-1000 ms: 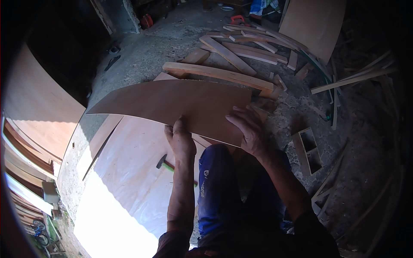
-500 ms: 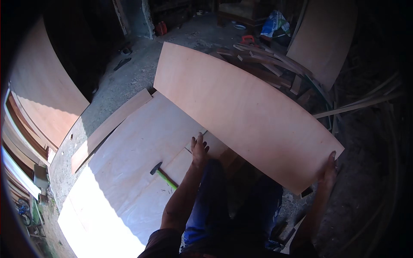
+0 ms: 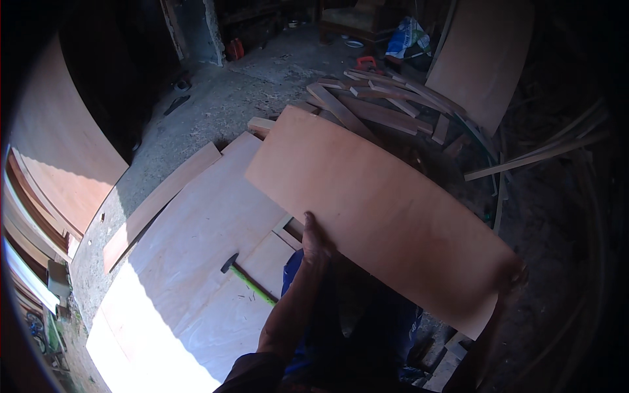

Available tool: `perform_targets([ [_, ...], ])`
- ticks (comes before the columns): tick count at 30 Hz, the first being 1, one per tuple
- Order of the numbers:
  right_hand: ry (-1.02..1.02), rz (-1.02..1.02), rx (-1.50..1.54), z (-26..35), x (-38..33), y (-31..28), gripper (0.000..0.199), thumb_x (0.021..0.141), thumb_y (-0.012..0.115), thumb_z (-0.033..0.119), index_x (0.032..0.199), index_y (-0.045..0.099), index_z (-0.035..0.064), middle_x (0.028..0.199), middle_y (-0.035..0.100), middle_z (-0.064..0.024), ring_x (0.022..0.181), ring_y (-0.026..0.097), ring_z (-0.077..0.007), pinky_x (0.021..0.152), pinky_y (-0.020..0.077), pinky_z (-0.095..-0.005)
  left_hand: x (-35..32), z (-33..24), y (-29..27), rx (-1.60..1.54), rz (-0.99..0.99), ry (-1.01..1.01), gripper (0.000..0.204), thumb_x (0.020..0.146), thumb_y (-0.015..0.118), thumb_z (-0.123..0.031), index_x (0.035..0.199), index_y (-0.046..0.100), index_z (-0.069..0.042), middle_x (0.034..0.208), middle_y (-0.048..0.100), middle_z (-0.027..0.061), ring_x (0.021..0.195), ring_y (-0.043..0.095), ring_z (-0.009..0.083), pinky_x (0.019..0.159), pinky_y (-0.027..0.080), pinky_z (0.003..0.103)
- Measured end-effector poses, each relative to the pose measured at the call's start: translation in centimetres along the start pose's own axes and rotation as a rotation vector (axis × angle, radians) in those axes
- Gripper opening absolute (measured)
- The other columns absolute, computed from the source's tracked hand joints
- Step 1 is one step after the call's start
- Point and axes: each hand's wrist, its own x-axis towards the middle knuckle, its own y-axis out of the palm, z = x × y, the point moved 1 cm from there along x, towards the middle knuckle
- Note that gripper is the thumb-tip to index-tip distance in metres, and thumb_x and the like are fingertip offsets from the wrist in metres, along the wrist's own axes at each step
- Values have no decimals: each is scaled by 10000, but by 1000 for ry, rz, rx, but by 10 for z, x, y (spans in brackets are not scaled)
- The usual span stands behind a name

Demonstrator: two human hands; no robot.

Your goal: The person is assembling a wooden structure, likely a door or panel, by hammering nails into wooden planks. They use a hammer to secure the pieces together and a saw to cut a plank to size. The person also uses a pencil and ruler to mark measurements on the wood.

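Observation:
A long plywood panel (image 3: 377,216) slants across the middle, its far left end over a larger plywood sheet (image 3: 196,229). My left hand (image 3: 316,241) is closed on the panel's near edge, thumb on the top face and the other fingers hidden beneath. At the right end my right hand (image 3: 515,276), dark in shadow, grips the corner. On the large sheet lies a hammer (image 3: 252,283) with a green handle, a few nails beside it. Left of the panel, part of a wooden frame (image 3: 288,229) shows under the sheet's edge.
A narrow plywood strip (image 3: 164,200) lies along the large sheet's left side. Wooden battens (image 3: 393,105) are piled beyond the panel. Large boards lean at far left (image 3: 72,144) and far right (image 3: 481,62). A white and blue sack (image 3: 407,39) stands at the back.
The panel has come down nearer to me, and its far end has dropped back to the right. My left hand, free and raised before, now grips its near edge.

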Motion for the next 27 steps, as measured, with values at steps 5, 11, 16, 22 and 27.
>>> perform_targets([
  [5, -62, 152, -310, 275, 145, -61, 668, 984, 568, 505, 1517, 427, 128, 1528, 409, -241, 1404, 404, -436, 1097, 326, -631, 3, -23, 81, 83, 99, 80, 705, 1041, 407, -562, 1539, 332, -69, 1582, 366, 147, 1461, 335, 343, 1212, 245, 515],
  [11, -116, 260, 377, 398, 235, -71, 710, 926, 731, 283, 1531, 387, 140, 1397, 547, -223, 1234, 580, -326, 1058, 458, -446, 5, -100, 216, 176, 500, 304, 631, 1047, 434, -523, 1492, 399, -76, 1491, 482, 129, 1373, 470, 309, 1146, 388, 503],
  [16, 162, 179, 1170, 367, 304, -67, 453, 922, 766, 208, 1273, 577, -7, 1099, 700, -75, 958, 644, -118, 897, 516, -286, -2, -126, 291, 499, 539, 604, 683, 1046, 496, -462, 1555, 293, -54, 1523, 455, 141, 1389, 450, 291, 1150, 357, 463],
  [22, 297, -38, 986, 314, 361, -74, 277, 907, 788, 268, 1021, 680, 40, 936, 695, -21, 915, 621, -97, 839, 497, -252, 12, -100, 181, 671, 290, 620, 714, 1045, 509, -447, 1590, 234, -76, 1555, 427, 170, 1378, 452, 309, 1128, 365, 432],
  [27, 537, -109, 1145, 287, 387, -71, 437, 914, 765, 178, 1281, 574, 38, 1223, 635, -82, 1104, 625, -199, 976, 519, -328, 26, -69, -22, 835, -24, 496, 626, 1047, 531, -396, 1547, 344, -67, 1483, 528, 122, 1316, 511, 275, 1078, 419, 423],
])
